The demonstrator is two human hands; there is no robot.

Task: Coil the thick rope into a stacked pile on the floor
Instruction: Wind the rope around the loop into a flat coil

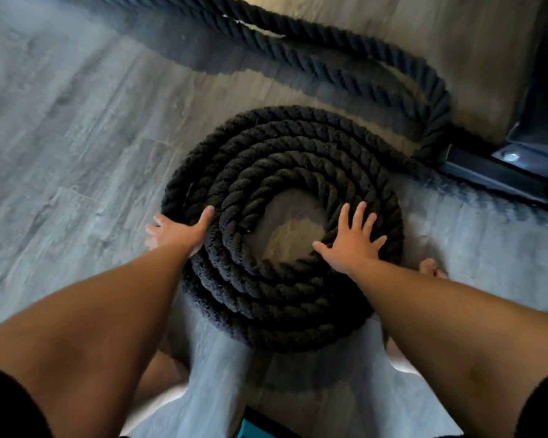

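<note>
Rope (282, 143) (thick, black, twisted) is lying on the grey wood-look floor (60, 137) as a round coil, several turns w/ a patch of bare floor showing in the hole in the middle. The loose length leaves the coil on its right side, bends round next to a dark metal frame base (494, 178) at the right, then runs off along the floor twd the far left. Our left hand (178, 230) is on the coil's left rim, thumb laid over the top of the outer turn and fingers curled down its outside, so it's cupping that turn. Our right hand (351, 241) is flat on top of the turns on the right side, fingers spread & straight, not wrapped round anything. Bare toes (431, 268) sit just beside the coil's right rim, btw
</note>
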